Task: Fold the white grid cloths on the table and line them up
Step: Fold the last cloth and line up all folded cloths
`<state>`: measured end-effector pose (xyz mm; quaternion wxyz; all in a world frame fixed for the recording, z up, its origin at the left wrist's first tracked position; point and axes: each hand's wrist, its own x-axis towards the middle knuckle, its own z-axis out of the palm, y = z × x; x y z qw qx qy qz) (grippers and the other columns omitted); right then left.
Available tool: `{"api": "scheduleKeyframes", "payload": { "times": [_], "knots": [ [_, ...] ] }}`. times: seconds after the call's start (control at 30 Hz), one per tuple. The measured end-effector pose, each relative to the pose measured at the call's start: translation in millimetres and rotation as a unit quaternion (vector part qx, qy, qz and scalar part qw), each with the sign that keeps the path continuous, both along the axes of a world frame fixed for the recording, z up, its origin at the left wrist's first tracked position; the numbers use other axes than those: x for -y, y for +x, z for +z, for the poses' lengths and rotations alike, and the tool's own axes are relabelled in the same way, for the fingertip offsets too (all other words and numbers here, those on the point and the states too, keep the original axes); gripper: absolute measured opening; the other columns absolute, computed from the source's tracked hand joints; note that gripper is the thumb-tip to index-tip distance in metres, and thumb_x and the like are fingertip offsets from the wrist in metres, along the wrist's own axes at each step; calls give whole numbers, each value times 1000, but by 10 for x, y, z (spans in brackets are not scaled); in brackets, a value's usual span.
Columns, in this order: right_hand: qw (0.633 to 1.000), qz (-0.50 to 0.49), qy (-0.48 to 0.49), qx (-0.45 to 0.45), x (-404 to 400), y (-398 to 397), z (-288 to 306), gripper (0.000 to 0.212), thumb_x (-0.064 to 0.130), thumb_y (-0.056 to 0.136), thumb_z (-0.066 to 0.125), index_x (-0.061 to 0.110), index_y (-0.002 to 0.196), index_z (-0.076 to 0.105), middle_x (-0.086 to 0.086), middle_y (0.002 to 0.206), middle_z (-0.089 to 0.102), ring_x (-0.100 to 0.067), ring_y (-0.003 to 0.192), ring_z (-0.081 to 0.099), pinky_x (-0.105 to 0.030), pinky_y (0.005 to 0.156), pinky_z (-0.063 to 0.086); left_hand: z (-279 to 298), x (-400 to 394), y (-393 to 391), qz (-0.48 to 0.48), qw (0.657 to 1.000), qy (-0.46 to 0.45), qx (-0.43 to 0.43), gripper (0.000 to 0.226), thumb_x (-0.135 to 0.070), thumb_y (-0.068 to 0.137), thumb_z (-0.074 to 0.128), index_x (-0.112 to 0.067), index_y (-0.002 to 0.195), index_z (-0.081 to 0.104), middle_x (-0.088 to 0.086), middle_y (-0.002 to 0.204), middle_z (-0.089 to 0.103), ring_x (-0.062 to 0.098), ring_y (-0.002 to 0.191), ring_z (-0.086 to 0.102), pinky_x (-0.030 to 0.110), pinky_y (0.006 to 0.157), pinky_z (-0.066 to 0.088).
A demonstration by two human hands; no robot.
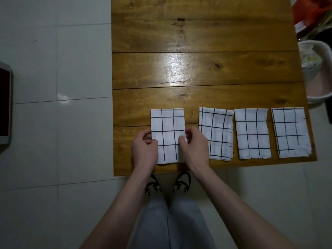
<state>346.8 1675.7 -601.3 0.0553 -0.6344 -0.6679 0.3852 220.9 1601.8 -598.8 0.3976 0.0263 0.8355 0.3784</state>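
Glossy plank surface (197, 69): left hand (144, 150) and right hand (195, 146) each pinch the folded rectangular grid cloth's (168, 126) side edges; 3 folded cloths (252, 133) lie rightward.

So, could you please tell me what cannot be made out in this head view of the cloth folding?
- Leftmost cloth: its side edges lie under the left hand and right hand.
- White basket: cut off by the right frame edge; its contents are blurred.
- Red items: blurred, cut off at the top right corner.
- Dark object: cut off by the left edge.
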Motion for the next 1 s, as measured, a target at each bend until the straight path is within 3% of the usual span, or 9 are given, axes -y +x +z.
{"api": "scheduleKeyframes", "payload": {
  "times": [0.17,0.27,0.53,0.8,1.0],
  "knots": [
    [994,75,60,52,47,28,62,24,25,100,60,14,121,62,-2,109,60,-19,100,57,-32,83,49,105,-5,19,-77,996,-19,-37,43,-14,100,61,-24,141,56,-6,129,57,16,112,62,43,95,60],
    [989,96,90,64,52,115,269,28,28,102,60,14,126,61,-2,113,61,-19,103,56,-36,86,51,362,21,2,-133,986,-31,-95,43,-21,102,59,-21,145,52,-11,126,45,17,116,58,42,101,55],
    [982,119,144,-9,220,352,1443,38,33,104,60,18,138,60,1,126,65,-15,117,59,-30,95,50,1578,277,-43,-208,954,84,-200,33,-26,105,57,-27,138,58,-17,122,53,8,116,55,32,95,50],
    [960,154,228,-57,548,447,2973,43,40,104,53,19,140,57,1,132,65,-11,124,58,-31,104,50,2991,581,-99,-287,884,145,-339,37,-25,104,58,-22,141,57,-4,136,59,7,125,50,28,102,45],
    [924,196,329,1,633,548,3619,57,48,105,43,13,148,53,-6,147,59,-22,140,52,-46,114,47,3552,667,-177,-330,822,145,-441,49,-42,105,46,-21,149,52,-1,150,53,14,140,46,37,116,40]
  ]
}}
